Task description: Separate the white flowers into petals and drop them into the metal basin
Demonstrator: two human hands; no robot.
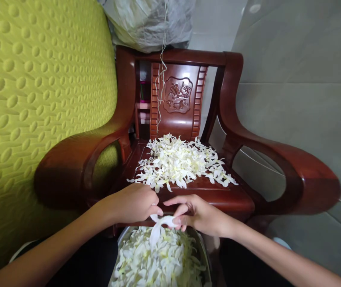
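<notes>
Between my two hands hangs a white flower with long petals, above a metal container heaped with similar white flowers. The thumb and fingers of my right hand pinch one petal at its right side. My left hand is curled closed, its thumb at the flower's upper petal; the inner fingers are hidden. Just beyond my hands, a loose pile of white flowers lies spread over the seat of a dark red wooden chair.
Broad curved armrests flank the seat, left and right. A yellow dimpled panel stands close on the left, a grey tiled wall on the right. Over the chair's back sits a whitish plastic bag, with a thin string hanging down.
</notes>
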